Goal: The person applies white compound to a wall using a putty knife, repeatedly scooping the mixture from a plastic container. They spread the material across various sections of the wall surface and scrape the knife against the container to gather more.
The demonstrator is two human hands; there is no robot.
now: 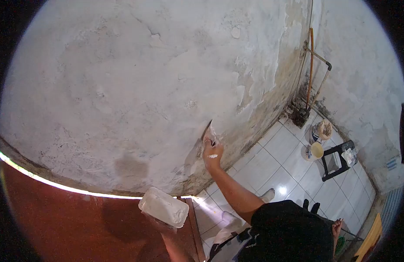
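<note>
My right hand (212, 153) is closed around a putty knife (208, 129), its blade against the stained, patchy wall (167, 100). White paste is smeared on the fingers and knuckles. At the lower middle, my left hand (160, 223) supports a translucent rectangular container (164, 207) from below, near the wall's bottom edge. Pale paste lies inside the container. Most of that hand's fingers are hidden beneath it.
A black stool (335, 161) with a white bag (349, 157) stands on the tiled floor (271, 168) at right, beside two tubs (316, 150). Pipes (319, 56) run in the corner. A reddish-brown surface (71, 218) is lower left. Another hand (337, 227) shows lower right.
</note>
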